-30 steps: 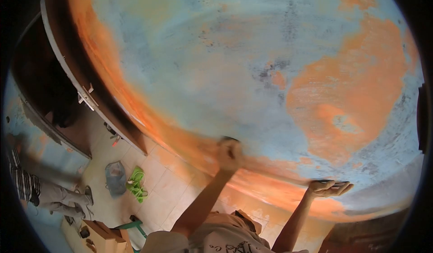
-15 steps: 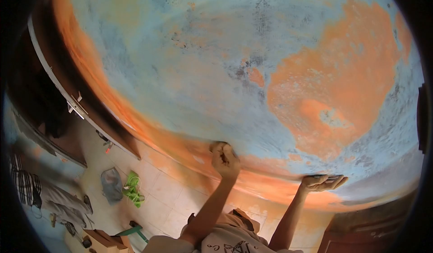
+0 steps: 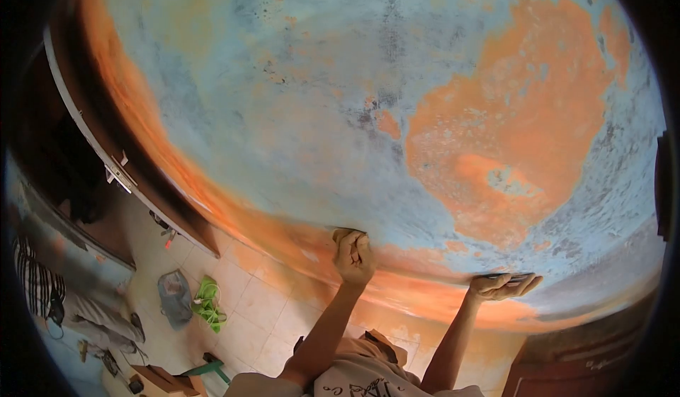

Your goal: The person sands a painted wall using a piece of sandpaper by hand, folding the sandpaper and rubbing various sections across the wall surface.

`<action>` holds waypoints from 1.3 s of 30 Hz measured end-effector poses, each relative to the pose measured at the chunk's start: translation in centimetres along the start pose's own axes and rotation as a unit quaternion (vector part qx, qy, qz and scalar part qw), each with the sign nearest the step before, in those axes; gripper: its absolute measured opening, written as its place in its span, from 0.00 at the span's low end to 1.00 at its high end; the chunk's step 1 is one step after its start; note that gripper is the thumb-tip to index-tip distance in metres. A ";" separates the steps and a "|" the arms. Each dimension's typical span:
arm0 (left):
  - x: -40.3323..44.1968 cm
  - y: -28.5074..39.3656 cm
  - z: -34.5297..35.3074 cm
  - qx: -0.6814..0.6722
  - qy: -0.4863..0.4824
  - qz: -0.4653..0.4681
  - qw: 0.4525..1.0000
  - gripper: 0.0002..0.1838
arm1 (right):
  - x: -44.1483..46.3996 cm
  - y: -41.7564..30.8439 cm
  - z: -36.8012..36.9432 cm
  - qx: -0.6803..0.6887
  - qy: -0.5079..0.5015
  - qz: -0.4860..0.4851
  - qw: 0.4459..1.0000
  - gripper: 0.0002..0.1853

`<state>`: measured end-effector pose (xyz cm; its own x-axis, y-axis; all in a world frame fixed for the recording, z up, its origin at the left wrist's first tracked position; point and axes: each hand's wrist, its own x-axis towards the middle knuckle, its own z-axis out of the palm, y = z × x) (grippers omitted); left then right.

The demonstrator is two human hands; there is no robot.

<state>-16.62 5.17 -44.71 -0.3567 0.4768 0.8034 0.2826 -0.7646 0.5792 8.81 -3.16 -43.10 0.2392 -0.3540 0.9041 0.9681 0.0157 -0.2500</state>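
Note:
A wall (image 3: pixel 304 135) with worn blue-grey paint and large orange patches fills the view, bowed by the lens. My left hand (image 3: pixel 353 257) is closed in front of its lower orange band, fingers curled toward the palm. A thin dark edge shows above the knuckles, but what the fingers hold is hidden. To the right, my right hand (image 3: pixel 503 286) is turned palm up close to the wall, its fingers under a thin dark flat piece (image 3: pixel 498 276). The exact kind of that piece cannot be made out.
At left is a door opening with a pale frame edge (image 3: pixel 78 114) and latch. A grey bag (image 3: pixel 174 299) and a green bag (image 3: pixel 208 303) lie on the tiled floor (image 3: pixel 258 305). Another person's legs (image 3: pixel 99 315) and a cardboard box (image 3: pixel 161 381) are lower left; a reddish-brown panel (image 3: pixel 567 376) is lower right.
My view has shifted slightly, so the wall patches sit a little farther left. My left hand has turned a little and is slightly lower in view; the right hand keeps its pose.

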 end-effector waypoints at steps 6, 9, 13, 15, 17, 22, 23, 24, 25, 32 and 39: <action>-0.6 -0.4 -0.2 -0.026 0.037 -0.103 0.994 0.03 | -0.2 0.7 -0.7 -0.040 -0.027 -0.024 0.999 0.27; -0.1 -0.3 -0.1 0.019 0.000 0.023 1.000 0.03 | 0.0 0.2 -0.7 -0.052 -0.030 -0.025 0.998 0.28; -0.5 -0.3 -0.6 -0.005 -0.002 -0.101 0.995 0.03 | 0.2 -0.3 -0.5 -0.044 -0.026 -0.020 0.998 0.28; -0.4 -0.1 -0.3 -0.027 0.033 -0.116 0.992 0.02 | -0.1 0.5 -0.7 -0.044 -0.024 -0.011 0.999 0.27; 0.0 0.0 -0.5 0.002 0.010 -0.048 0.999 0.02 | -0.2 0.4 -0.7 -0.036 -0.019 -0.009 0.999 0.27; -0.5 -1.1 -1.1 0.018 -0.013 -0.028 0.999 0.02 | -0.2 0.5 -0.7 -0.032 -0.023 -0.011 0.999 0.27; -0.5 -1.0 -1.0 0.009 -0.008 -0.032 0.999 0.01 | -0.3 0.6 -0.9 -0.042 -0.028 -0.013 0.999 0.27; -0.5 -0.8 -0.9 -0.002 -0.002 -0.037 0.999 0.01 | -0.3 0.6 -0.9 -0.052 -0.033 -0.016 0.998 0.27; -0.5 -0.5 -0.7 -0.005 -0.003 -0.036 0.999 0.01 | -0.2 0.7 -1.0 -0.054 -0.031 -0.017 0.998 0.27; -0.6 0.7 -0.6 0.040 -0.023 -0.033 0.998 0.02 | -0.1 0.3 -0.4 -0.022 -0.024 -0.009 0.999 0.27; -0.4 0.3 -0.6 0.040 0.000 -0.048 0.998 0.01 | -0.2 0.4 -1.1 -0.066 -0.050 -0.020 0.996 0.27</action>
<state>-16.95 4.45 -44.92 -0.3848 0.5465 0.7438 0.3177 -0.6782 0.6627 9.10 -4.14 -43.77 0.2129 -0.2560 0.9429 0.9605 -0.1220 -0.2500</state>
